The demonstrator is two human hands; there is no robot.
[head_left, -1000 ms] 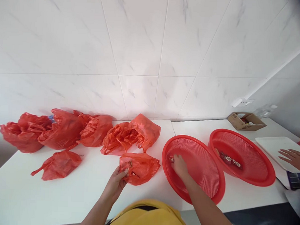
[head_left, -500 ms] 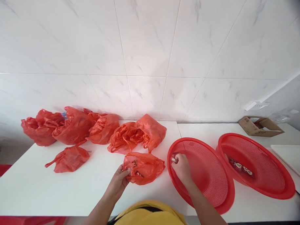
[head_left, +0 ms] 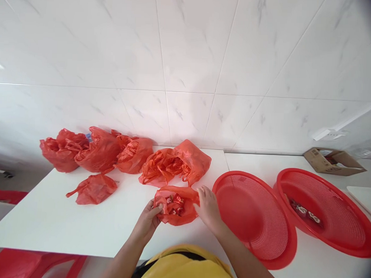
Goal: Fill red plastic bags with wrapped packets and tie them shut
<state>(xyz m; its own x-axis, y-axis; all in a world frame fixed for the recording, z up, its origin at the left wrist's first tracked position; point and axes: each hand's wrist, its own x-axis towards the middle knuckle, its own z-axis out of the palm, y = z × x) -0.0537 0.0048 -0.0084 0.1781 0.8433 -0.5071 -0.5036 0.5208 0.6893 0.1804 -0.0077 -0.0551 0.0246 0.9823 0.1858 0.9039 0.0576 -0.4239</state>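
My left hand [head_left: 152, 215] pinches the left rim of an open red plastic bag [head_left: 187, 218], thumb on the inside. Several small red-and-white wrapped pieces [head_left: 179, 200] lie in the bag; their kind is too small to tell. At the bag's right rim is my right hand [head_left: 210, 208], its thumb at the mouth and its fingers along the outer edge, drawing the plastic wide. Just right of that hand stands a round red mesh basket [head_left: 244, 210], in which I see no pieces.
Further right, a second red basket [head_left: 347, 219] holds a few small packets [head_left: 306, 213]. A cardboard box [head_left: 333, 160] sits behind it. Several stuffed red bags [head_left: 101, 150] line the wall, with a smaller red bag [head_left: 96, 189] at left. A red stool [head_left: 25, 265] stands below the table.
My right hand, which held a small piece inside the nearer basket, has moved left to the bag's rim. The bag's mouth is wider and its contents show more. The view has shifted slightly.
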